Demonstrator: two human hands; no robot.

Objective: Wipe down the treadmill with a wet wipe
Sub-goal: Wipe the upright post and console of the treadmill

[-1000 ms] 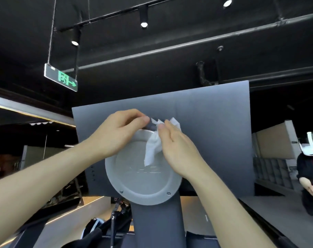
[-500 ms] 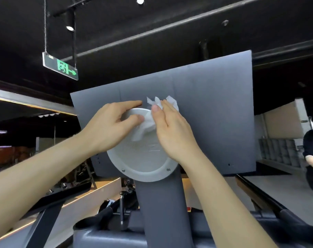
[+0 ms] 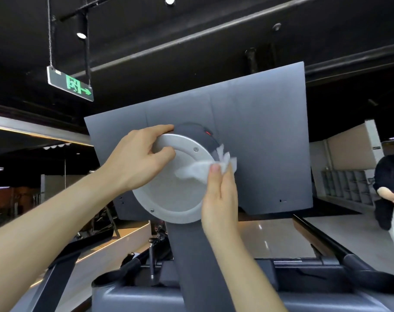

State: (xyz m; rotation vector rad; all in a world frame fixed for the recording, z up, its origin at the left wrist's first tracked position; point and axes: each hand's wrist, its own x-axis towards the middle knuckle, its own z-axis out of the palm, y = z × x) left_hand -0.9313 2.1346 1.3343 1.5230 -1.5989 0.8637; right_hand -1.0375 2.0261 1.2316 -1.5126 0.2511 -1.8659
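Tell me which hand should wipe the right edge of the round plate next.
Right. The right hand already pinches the wet wipe at the round plate's right edge, while the left hand grips the plate's upper left rim.

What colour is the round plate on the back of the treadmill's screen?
Light grey, almost white, against the darker grey panel; the round plate shows only in the head view.

A green exit sign (image 3: pixel 70 84) hangs on chains from the black ceiling (image 3: pixel 191 41). Right of it, spotlights (image 3: pixel 81 35) shine on a track. Far below and right of it stand grey shelves (image 3: pixel 346 185) on pale floor (image 3: pixel 360 235), a person (image 3: pixel 389 188) beside them
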